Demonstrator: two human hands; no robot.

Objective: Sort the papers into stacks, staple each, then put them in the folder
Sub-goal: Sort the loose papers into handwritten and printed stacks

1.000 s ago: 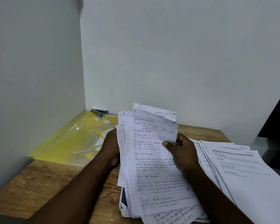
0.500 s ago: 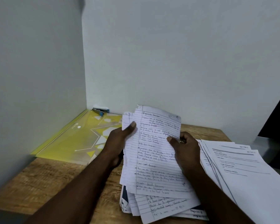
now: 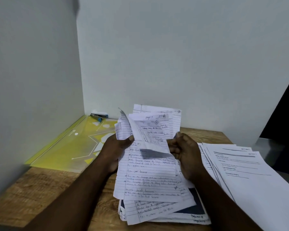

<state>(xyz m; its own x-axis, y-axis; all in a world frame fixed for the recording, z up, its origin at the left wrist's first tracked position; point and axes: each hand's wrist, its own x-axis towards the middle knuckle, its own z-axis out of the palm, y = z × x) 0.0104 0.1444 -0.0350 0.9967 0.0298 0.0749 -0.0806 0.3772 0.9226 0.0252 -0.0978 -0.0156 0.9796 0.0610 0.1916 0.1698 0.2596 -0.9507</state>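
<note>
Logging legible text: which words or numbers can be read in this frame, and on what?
"page-1": held papers, upper sheet.
Circled "2", "3", "7": their top right corners.
"Page no", number unclear: pile under them.
Other handwriting: too blurred.
Printed sheets: too blurred.
Yellow folder: no readable text.

Left hand (image 3: pixel 114 151) and right hand (image 3: pixel 184 151) grip handwritten lined sheets (image 3: pixel 148 172) above wooden surface (image 3: pixel 40 189); top sheet curled over. Printed stack (image 3: pixel 240 167) right; yellow folder (image 3: pixel 70 145), stapler (image 3: pixel 98 116) far left.
</note>
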